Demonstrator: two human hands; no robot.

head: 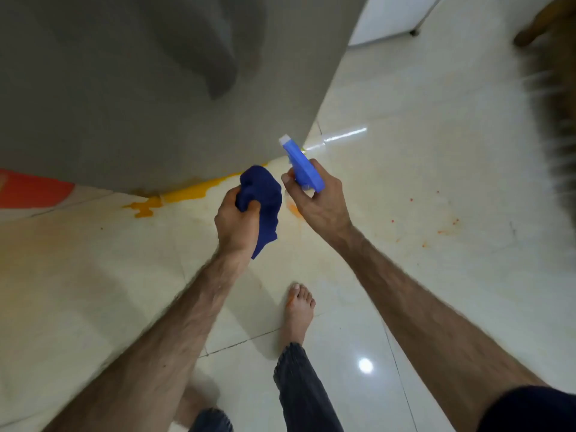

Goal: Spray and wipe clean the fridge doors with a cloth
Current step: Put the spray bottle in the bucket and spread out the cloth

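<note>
The fridge door (140, 88) stands grey above the tiled floor (405, 244), and just before its lower edge the left hand (238, 226) grips a blue cloth (260, 201) while the right hand (318, 201) clasps a spray bottle (304, 166), its contents hidden.

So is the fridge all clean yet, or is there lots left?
Nothing looks wiped yet. The right hand holds the spray bottle aimed near the grey fridge door; the left hand grips the bunched blue cloth, off the door. Spraying and wiping remain.
</note>
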